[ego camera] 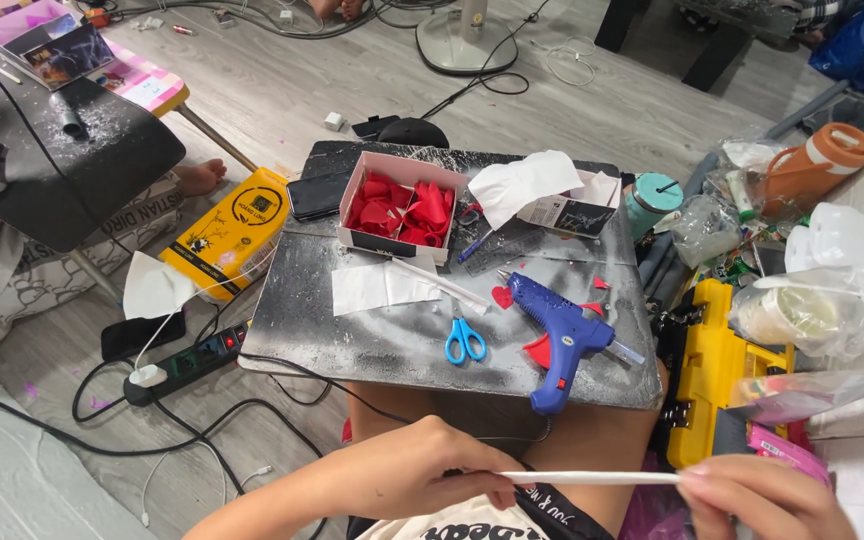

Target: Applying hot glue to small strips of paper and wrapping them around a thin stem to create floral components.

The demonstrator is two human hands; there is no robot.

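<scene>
Below the near edge of the low table (pixel 352 350), both hands pinch one thin white rolled stick (pixel 592 478) level across the lap.

Left hand (pixel 412 480) closes fingertips on the stick's left end; right hand (pixel 767 495) nips its right end between thumb and finger, so the stick spans the gap between them, clear of the tabletop. Ahead, blue scissors (pixel 464 340) lie close to the near edge, and a blue glue gun (pixel 557 335) rests just right of them, its handle reaching the near rim. Bare grey surface stays open at the table's front left. A box of red petals (pixel 399 207) sits toward the far edge, white paper (pixel 382 285) before it. A yellow case (pixel 717 370) crowds the right edge; a black power strip (pixel 192 362) lies on the floor off the left corner.
</scene>
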